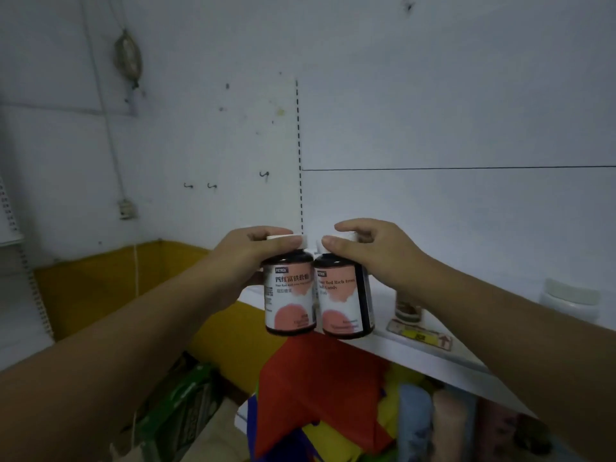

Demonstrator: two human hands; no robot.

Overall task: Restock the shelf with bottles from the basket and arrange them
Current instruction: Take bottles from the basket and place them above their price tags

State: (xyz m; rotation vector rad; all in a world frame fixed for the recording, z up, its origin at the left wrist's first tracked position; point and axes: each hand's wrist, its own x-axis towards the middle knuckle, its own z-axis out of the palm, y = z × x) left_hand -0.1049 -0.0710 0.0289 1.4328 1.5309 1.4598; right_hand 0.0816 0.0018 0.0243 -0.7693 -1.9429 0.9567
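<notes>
Two dark round plastic bottles with white caps and white-and-pink labels are held side by side at the left end of the white shelf (473, 316), over its front edge. The left dark bottle (289, 296) is gripped by the left hand (248, 250) from above: the thumb is laid across the near side of the cap and the fingers are curled over its far side. The right dark bottle (343, 300) is gripped in the same way by the right hand (368, 246), thumb on the near rim of the cap, fingers bent round the back. Both bottles are upright, labels turned toward the camera, and their sides are touching or very nearly so. Whether their bases rest on the shelf or are held just above it cannot be told.

Further right on the shelf, partly hidden behind the right wrist, a small clear jar with brown contents (407, 308) is seen, and a yellow price tag (420, 335) is fixed to the front edge just below it. Near the right end stands a blurred white jar with a white lid (569, 300). Below the shelf, red, yellow and blue bags (320, 381) are piled — and a green carton (181, 403) lies at the lower left.
</notes>
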